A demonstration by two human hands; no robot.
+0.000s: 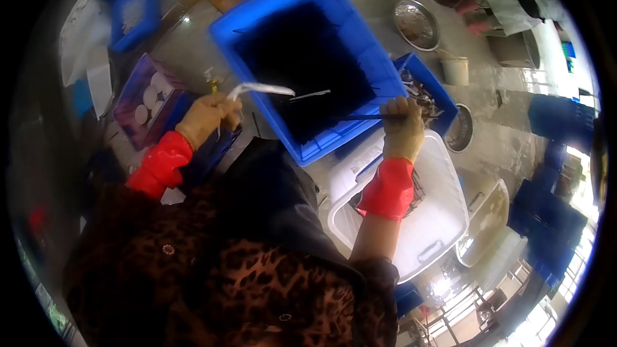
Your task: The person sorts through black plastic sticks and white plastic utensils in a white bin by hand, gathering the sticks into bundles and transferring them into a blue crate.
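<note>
My left hand [209, 119], in a tan glove with a red cuff, is closed at the left rim of a large blue bin [254, 9]. From its fingers a thin, white, bent strip [263, 88] reaches over the bin; its exact kind is unclear. My right hand [403, 130], gloved the same way, grips a dark thin rod [366, 117] that points left over the bin's near right side. Inside the bin is a black mass, possibly liquid [302, 51], with a slim pale piece [310, 95] showing against it. The rod's far end is lost in the dark.
A white tub [440, 202] stands below my right arm. Beside the bin, a smaller blue crate [450, 103] holds pale scraps. A purple crate [128, 99] with round white items is at left. A metal basin [416, 24] and white bucket [455, 72] stand farther off; another person [508, 9] is at upper right.
</note>
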